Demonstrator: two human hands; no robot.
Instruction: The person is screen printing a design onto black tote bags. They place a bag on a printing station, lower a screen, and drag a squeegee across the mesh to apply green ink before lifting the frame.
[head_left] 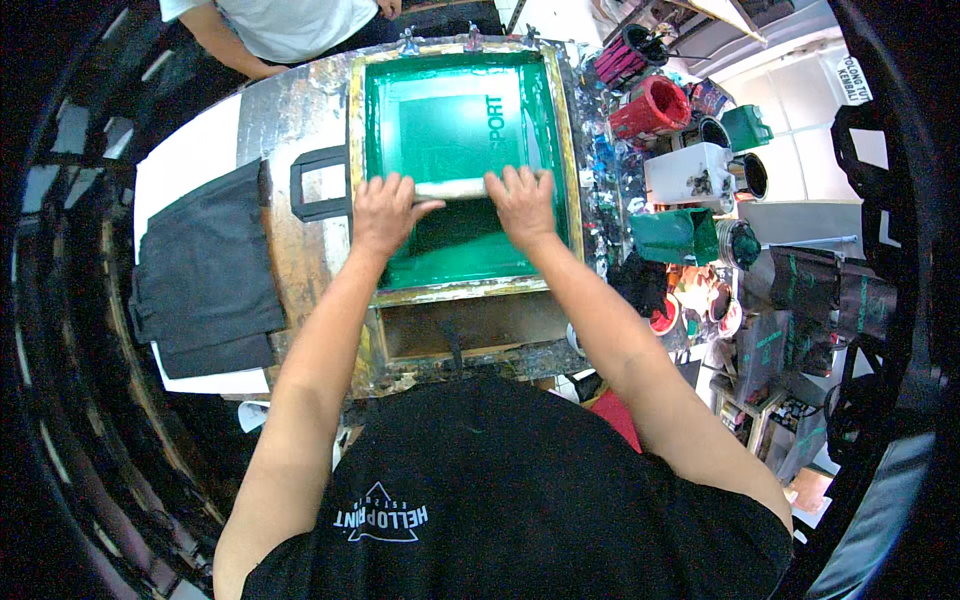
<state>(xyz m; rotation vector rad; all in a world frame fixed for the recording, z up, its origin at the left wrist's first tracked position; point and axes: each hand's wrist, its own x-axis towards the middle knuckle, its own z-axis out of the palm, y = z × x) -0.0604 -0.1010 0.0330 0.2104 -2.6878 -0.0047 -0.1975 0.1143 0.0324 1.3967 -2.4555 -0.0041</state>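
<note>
A squeegee (450, 189) with a pale bar lies crosswise over a green printing screen (440, 125), roughly at mid-length. My left hand (384, 214) grips its left end, the thumb stretched along the bar. On the right end, my right hand (523, 207) has its fingers curled over the top. Green ink smears the screen inside its worn wooden frame (357, 110), and dark lettering shows near the far right of the mesh. From under the frame's left side sticks out the handle of a black bag (300, 187); the rest of that bag is mostly hidden.
Flat black bags (205, 270) lie stacked on the table's left. Clamps (472, 40) hold the screen's far edge. Ink containers, among them a red bucket (652, 108) and a green tub (672, 235), crowd the right. Another person (290, 25) stands beyond the table.
</note>
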